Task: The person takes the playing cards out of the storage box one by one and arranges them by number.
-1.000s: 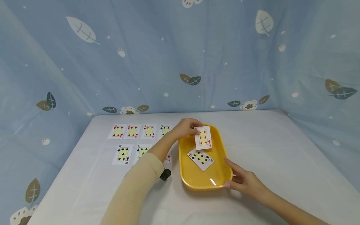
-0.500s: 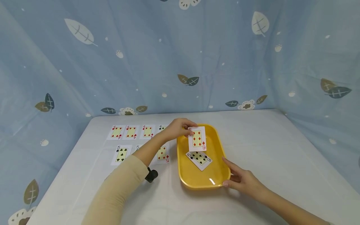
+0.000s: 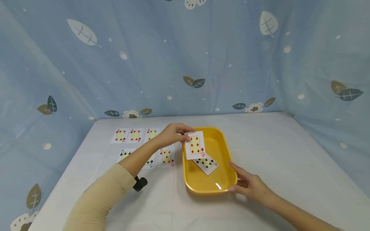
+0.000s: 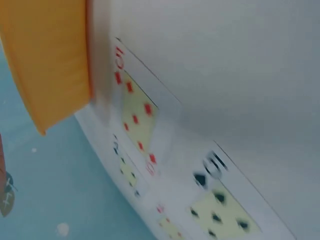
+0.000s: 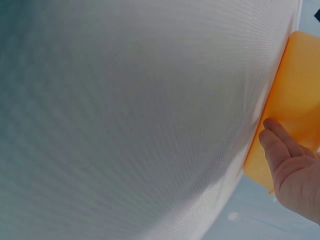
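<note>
Fingers (image 3: 181, 134) of the left hand (image 3: 172, 133) pinch the six of diamonds (image 3: 195, 145) by its top corner, above the yellow tray's (image 3: 222, 146) left rim. Right hand (image 3: 251, 185), fingers straight, steadies the tray's near right corner. Judgement: carry the card level and lay it square beside the five of diamonds (image 3: 166, 157), not overlapping.

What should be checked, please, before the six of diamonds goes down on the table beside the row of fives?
1. Left hand has a firm pinch on the six of diamonds: ok.
2. Card lifted free of the yellow tray: ok, though it is over the tray's left rim.
3. Right hand steadies the tray's near right corner: ok.
4. Six of spades lies flat in the tray: ok.
5. Bare table beside the five of diamonds: cannot tell, the forearm covers part of the row.
</note>
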Available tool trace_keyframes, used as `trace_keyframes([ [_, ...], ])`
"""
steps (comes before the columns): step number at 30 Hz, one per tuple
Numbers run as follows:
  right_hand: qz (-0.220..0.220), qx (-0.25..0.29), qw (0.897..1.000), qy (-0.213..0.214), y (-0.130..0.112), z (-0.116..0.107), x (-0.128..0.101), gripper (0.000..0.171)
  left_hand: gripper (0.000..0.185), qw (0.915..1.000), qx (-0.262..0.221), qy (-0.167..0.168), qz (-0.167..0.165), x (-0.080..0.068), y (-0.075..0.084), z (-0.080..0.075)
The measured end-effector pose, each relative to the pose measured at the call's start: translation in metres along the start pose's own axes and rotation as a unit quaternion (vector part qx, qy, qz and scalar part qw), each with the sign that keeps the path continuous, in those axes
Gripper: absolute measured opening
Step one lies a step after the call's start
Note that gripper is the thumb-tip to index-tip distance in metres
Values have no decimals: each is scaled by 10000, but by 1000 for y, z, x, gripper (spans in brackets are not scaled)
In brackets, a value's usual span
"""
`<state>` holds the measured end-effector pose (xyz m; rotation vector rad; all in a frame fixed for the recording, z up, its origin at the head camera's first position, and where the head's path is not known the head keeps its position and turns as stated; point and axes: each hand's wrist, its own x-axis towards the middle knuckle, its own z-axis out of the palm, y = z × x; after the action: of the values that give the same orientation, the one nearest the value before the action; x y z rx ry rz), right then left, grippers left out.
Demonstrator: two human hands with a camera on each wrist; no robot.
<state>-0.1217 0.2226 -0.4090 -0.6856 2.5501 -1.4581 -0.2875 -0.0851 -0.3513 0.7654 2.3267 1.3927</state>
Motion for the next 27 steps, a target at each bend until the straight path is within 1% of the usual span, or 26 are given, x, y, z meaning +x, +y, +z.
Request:
trace_keyframes([
  [3, 69, 9, 10000, -39, 1, 1, 0, 76, 37, 9998, -128, -123, -23, -9, 0, -4],
  [7, 177, 43, 9998, -62, 2, 2, -1, 76, 38, 9996, -96, -260, -96, -19, 1, -9],
  [11, 152, 51, 9999, -63, 2, 1, -1, 77, 39, 9993, -94, -318, -149, -32, 1, -13],
  [14, 193, 57, 9998, -80, 2, 1, 0, 77, 39, 9991, -165, -321, -239, -44, 1, -15],
  [18, 251, 92, 9996, -105, 1, 0, 0, 78, 39, 9984, -209, -288, -449, -61, -1, -16],
  [22, 148, 136, 9997, -101, 2, 0, 0, 77, 39, 9977, -208, -230, -602, -77, -4, -18],
  [27, 90, 165, 9998, -107, 3, 0, 1, 76, 39, 9970, -309, -203, -685, -95, -13, -20],
])
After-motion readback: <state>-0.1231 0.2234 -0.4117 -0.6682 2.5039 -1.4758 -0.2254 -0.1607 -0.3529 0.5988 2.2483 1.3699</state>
